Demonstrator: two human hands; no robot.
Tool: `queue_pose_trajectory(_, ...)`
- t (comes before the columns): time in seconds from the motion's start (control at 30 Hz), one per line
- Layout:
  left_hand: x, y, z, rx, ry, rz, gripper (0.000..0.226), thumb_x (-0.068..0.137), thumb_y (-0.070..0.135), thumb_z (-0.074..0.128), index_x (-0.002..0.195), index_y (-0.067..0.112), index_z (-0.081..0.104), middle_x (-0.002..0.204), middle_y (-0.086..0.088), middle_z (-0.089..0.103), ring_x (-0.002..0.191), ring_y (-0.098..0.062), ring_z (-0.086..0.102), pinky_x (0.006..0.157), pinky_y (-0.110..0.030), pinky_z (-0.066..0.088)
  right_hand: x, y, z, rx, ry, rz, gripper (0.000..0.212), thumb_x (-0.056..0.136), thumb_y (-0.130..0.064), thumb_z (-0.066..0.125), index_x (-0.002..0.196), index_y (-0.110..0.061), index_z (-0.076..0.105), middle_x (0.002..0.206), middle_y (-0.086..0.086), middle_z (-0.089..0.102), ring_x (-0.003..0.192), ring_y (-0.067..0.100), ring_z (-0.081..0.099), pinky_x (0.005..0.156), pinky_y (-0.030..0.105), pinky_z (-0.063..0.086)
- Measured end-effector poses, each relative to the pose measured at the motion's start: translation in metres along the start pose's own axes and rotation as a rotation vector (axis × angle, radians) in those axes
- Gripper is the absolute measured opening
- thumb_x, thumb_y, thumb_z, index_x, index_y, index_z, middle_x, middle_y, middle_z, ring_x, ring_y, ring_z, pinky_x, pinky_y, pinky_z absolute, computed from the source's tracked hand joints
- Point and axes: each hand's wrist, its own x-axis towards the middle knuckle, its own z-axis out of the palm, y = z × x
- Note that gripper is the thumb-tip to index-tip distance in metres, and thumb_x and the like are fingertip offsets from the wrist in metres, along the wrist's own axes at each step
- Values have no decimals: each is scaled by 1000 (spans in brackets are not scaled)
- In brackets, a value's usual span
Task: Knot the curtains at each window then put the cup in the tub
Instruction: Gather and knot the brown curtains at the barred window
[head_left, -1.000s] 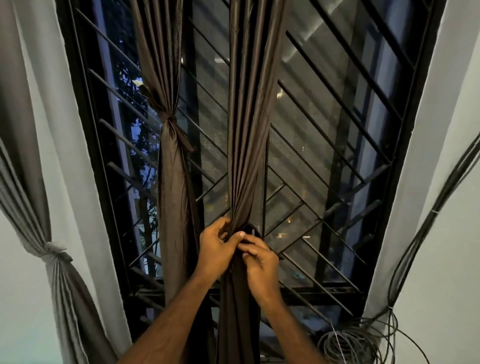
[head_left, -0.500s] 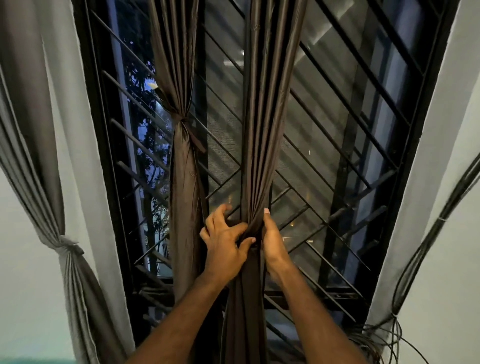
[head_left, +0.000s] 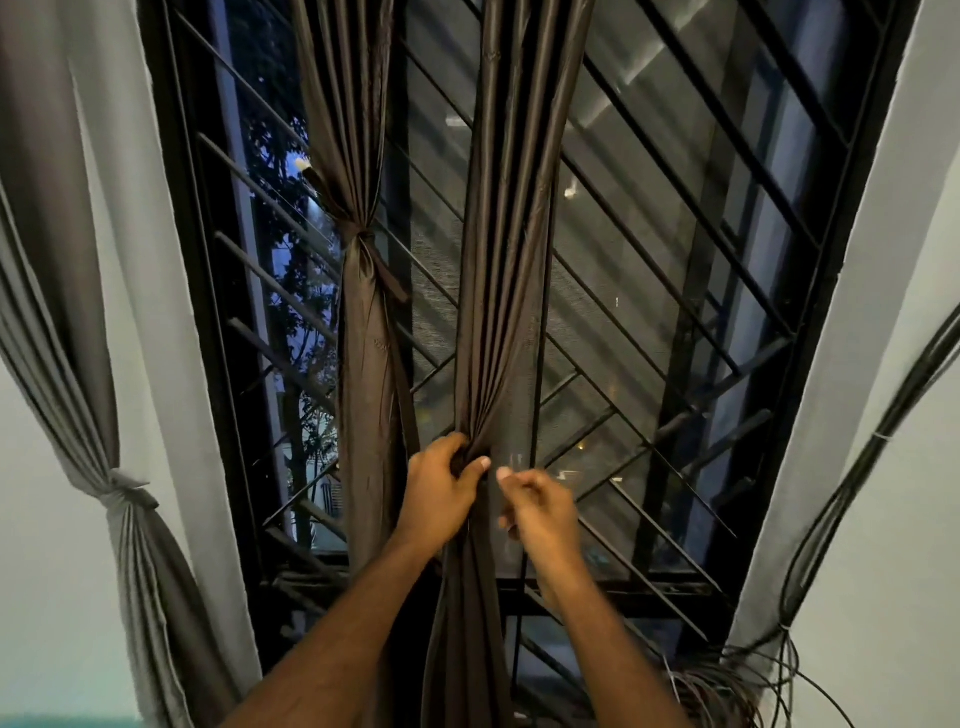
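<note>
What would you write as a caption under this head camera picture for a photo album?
At a barred window, the left hand grips a gathered brown curtain while the right hand hovers beside it; the neighbouring curtain is already knotted.

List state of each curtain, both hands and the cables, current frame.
grey curtain: knotted.
left brown curtain: tied with a band.
right brown curtain: gathered, not knotted.
left hand: grips the right brown curtain's bunched folds.
right hand: fingers curled beside the curtain; any grip unclear.
cables: coiled at lower right.

Brown pleated curtain (head_left: 511, 260) hanging unknotted, bunched mid-length; neighbouring brown curtain (head_left: 363, 322) knotted.
</note>
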Motion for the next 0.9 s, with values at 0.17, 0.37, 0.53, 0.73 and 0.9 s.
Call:
queue_pose_trajectory(0.17, 1, 6, 7, -217, 5, -212, 7, 88, 17, 74, 88, 11, 70, 79, -17, 70, 77, -35, 68, 72, -53, 57, -11, -3, 10, 126, -211, 137, 34, 99, -36, 62, 104, -2, 68, 83, 4, 72, 75, 13, 69, 66, 29, 53)
queue_pose_trajectory(0.37, 6, 15, 9, -226, 20, -344, 15, 81, 13, 79, 72, 7, 68, 72, -15, 68, 69, -24, 65, 72, -50, 58, -8, -11, 8, 161, -228, 264, 8, 97, -13, 65, 91, -9, 62, 70, 5, 61, 60, 10, 60, 57, 25, 45)
queue_pose_trajectory(0.53, 8, 28, 0, -316, -68, -434, 28, 90, 30, 72, 79, 3, 73, 74, -18, 70, 72, -30, 68, 70, -46, 56, 3, -25, -3, 373, -340, 318, 17, 101, -13, 54, 101, -6, 69, 89, 11, 70, 71, 14, 68, 57, 26, 50)
queue_pose_trajectory(0.73, 9, 28, -9, -577, -101, -607, 24, 105, 11, 37, 119, 7, 57, 73, -4, 57, 43, -8, 43, 42, -19, 32, 5, -20, -4, 813, -304, 334, 19, 101, -23, 54, 104, -8, 65, 107, 17, 75, 90, 21, 74, 84, 42, 58)
queue_pose_trajectory(0.9, 10, 28, -33, -495, -127, -571, 14, 101, 9, 57, 113, 6, 50, 77, -11, 72, 54, -15, 68, 40, -20, 43, 2, -18, 2, 813, -294, 293, 18, 92, -31, 63, 97, -14, 66, 101, 10, 76, 97, 21, 73, 95, 44, 55)
